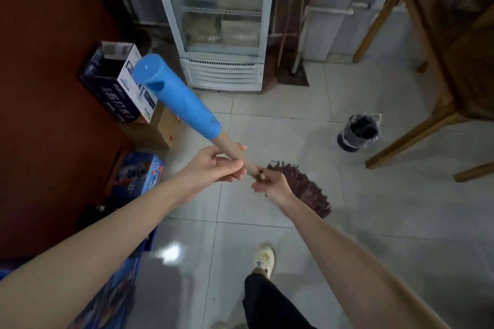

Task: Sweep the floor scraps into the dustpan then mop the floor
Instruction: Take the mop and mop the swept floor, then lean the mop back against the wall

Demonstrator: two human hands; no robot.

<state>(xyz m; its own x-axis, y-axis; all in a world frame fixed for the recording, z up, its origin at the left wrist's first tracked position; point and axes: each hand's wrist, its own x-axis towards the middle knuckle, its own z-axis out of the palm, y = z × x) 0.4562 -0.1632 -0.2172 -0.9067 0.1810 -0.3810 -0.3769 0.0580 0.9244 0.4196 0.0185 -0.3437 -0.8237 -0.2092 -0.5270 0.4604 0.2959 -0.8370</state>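
Mop point(299, 181) held two-handed; left grip point(213, 165) wrapped round the shaft point(227, 145) below the blue cap point(173, 93) to steer, right grip point(271, 184) closed on it lower down to press; strands point(315, 200) lie on the floor point(280, 125) ahead of our shoe point(264, 259); we judge mopping underway.

Mop head point(307, 189) is set on floor point(280, 104) at ctr — boxes point(117, 83) stacked to L, bin point(358, 132) & table point(454, 61) to R, fridge point(222, 21) behind.

One mop point(187, 107), two hands, namely the left hand point(213, 165) and the right hand point(272, 184), one glass-door fridge point(222, 21), one bag-lined bin point(358, 132), one pale shoe point(264, 259), one wooden table point(374, 31) and at least three cartons point(117, 83) can be counted.
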